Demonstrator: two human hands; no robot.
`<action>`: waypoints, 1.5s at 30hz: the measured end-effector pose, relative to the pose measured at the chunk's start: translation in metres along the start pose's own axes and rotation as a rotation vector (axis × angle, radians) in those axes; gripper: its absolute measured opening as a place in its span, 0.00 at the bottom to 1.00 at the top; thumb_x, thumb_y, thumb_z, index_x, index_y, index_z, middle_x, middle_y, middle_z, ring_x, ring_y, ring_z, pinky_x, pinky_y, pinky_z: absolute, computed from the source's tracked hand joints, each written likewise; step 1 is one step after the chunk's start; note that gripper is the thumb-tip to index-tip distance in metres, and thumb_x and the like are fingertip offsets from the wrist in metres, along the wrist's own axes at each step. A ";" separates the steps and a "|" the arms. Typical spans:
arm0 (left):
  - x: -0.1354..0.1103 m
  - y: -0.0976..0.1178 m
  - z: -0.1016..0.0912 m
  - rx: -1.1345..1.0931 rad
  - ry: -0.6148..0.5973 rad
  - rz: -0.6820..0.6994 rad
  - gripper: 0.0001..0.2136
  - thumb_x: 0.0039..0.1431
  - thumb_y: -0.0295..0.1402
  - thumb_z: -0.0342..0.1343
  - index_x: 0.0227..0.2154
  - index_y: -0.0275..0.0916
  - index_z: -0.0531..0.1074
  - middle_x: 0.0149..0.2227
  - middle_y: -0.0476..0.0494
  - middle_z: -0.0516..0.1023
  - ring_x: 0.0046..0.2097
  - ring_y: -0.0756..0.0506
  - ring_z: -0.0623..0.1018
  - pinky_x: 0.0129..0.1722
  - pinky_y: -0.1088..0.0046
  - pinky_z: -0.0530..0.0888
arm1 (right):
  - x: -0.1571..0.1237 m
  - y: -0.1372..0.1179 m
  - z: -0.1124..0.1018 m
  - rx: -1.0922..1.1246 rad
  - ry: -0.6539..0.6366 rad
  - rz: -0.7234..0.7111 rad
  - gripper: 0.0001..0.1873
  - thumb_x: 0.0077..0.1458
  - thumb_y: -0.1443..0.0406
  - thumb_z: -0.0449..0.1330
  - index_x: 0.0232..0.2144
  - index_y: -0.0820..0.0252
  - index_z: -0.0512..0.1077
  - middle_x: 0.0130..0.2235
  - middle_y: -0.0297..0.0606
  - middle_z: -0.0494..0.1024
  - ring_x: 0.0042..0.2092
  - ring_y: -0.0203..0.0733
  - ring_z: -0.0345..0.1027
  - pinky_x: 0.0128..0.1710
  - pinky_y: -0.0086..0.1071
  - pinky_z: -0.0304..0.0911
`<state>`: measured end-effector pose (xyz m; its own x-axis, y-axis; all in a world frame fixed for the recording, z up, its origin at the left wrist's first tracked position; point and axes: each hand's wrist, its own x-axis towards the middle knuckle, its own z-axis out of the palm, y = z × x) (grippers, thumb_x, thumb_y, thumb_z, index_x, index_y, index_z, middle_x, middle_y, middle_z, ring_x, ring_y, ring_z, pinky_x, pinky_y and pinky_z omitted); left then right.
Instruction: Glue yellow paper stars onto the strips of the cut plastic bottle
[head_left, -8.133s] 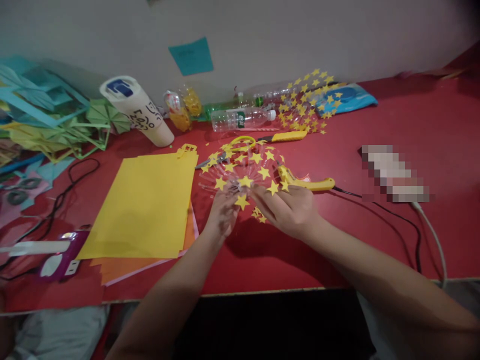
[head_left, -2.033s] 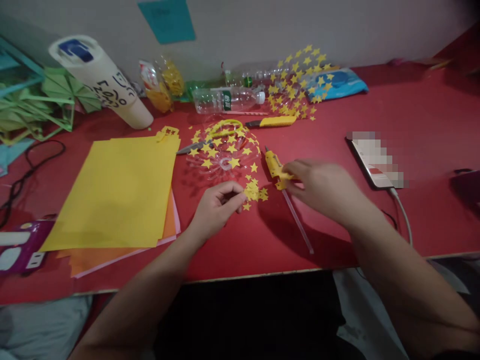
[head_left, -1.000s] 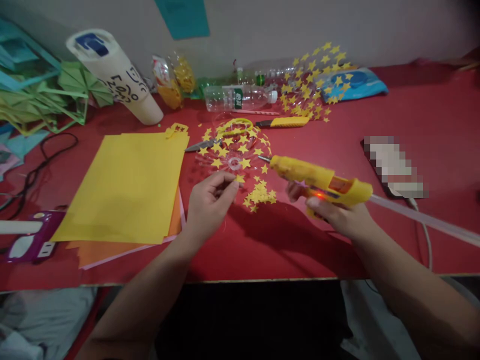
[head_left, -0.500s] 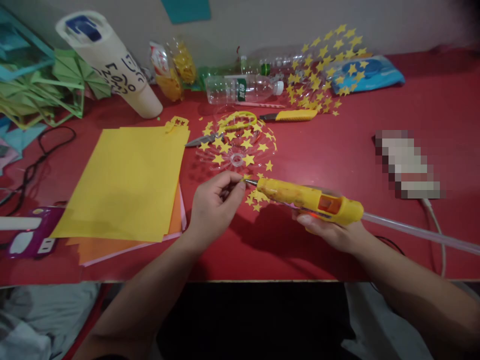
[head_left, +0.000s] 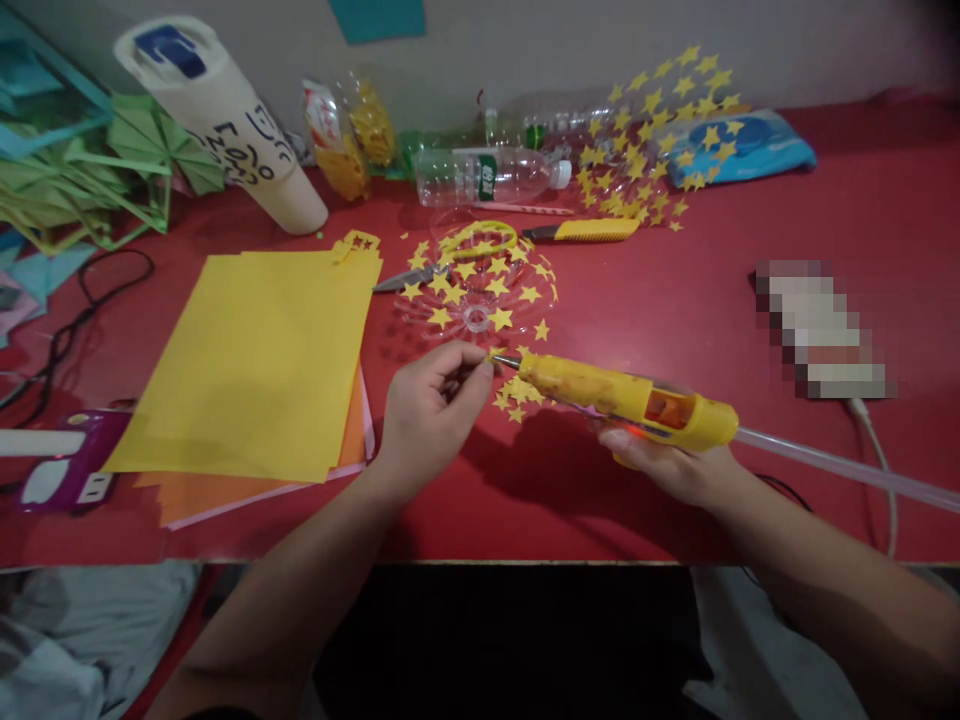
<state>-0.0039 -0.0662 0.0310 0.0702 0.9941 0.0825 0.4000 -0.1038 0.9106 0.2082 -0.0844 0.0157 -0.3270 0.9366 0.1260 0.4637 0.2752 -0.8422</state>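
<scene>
My right hand (head_left: pixel 667 465) is wrapped round a yellow hot glue gun (head_left: pixel 600 390), with a long clear glue stick (head_left: pixel 840 465) sticking out of its back. My left hand (head_left: pixel 435 410) pinches a small yellow paper star (head_left: pixel 495 353) between thumb and forefinger. The gun's metal nozzle is at that star; I cannot tell if they touch. Loose paper stars (head_left: pixel 516 395) lie in a small pile just beneath the nozzle. Beyond my left hand sits a cut clear plastic bottle piece (head_left: pixel 475 318), its strips spread out and dotted with yellow stars.
Scissors (head_left: pixel 409 280) lie partly behind the spread bottle piece, near a yellow utility knife (head_left: pixel 592 231). Stacked yellow paper (head_left: pixel 255 360) covers the left. Plastic bottles (head_left: pixel 457 178), a leaning white tumbler (head_left: pixel 225 130) and a blue wipes pack (head_left: pixel 772 145) line the back. A pixelated object (head_left: pixel 825 330) lies right.
The view has shifted very slightly. Both hands keep nearly the same pose, with the nozzle still at the pinched star.
</scene>
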 end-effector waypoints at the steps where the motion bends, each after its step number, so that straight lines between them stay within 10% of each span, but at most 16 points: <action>1: 0.000 0.000 0.000 -0.002 0.001 0.000 0.06 0.54 0.30 0.51 0.23 0.38 0.68 0.19 0.53 0.65 0.21 0.54 0.64 0.21 0.80 0.62 | 0.001 -0.001 0.000 0.015 -0.001 0.009 0.14 0.50 0.50 0.57 0.26 0.53 0.70 0.27 0.37 0.75 0.29 0.44 0.71 0.26 0.36 0.68; 23: 0.001 -0.003 0.000 0.018 0.016 0.057 0.06 0.54 0.28 0.51 0.23 0.38 0.68 0.18 0.53 0.64 0.20 0.55 0.63 0.19 0.81 0.62 | 0.004 -0.005 0.002 0.073 0.030 -0.033 0.13 0.50 0.52 0.59 0.24 0.54 0.67 0.22 0.33 0.72 0.21 0.36 0.66 0.18 0.29 0.62; 38: 0.001 -0.010 -0.002 0.458 0.124 0.576 0.06 0.57 0.25 0.50 0.28 0.36 0.70 0.24 0.51 0.73 0.23 0.56 0.66 0.25 0.79 0.63 | 0.004 -0.002 0.000 -0.097 0.076 -0.267 0.12 0.55 0.57 0.57 0.23 0.54 0.64 0.21 0.31 0.67 0.22 0.37 0.64 0.19 0.31 0.60; 45: -0.001 -0.001 -0.001 0.004 -0.222 0.152 0.06 0.56 0.29 0.50 0.25 0.38 0.68 0.18 0.55 0.65 0.20 0.56 0.64 0.21 0.80 0.62 | 0.011 0.015 -0.030 -0.506 0.285 -0.170 0.04 0.54 0.64 0.58 0.31 0.55 0.64 0.30 0.38 0.69 0.31 0.41 0.65 0.28 0.33 0.60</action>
<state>-0.0057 -0.0670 0.0306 0.3283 0.9360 0.1269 0.3731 -0.2520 0.8929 0.2358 -0.0632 0.0205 -0.2296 0.8726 0.4312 0.7814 0.4294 -0.4528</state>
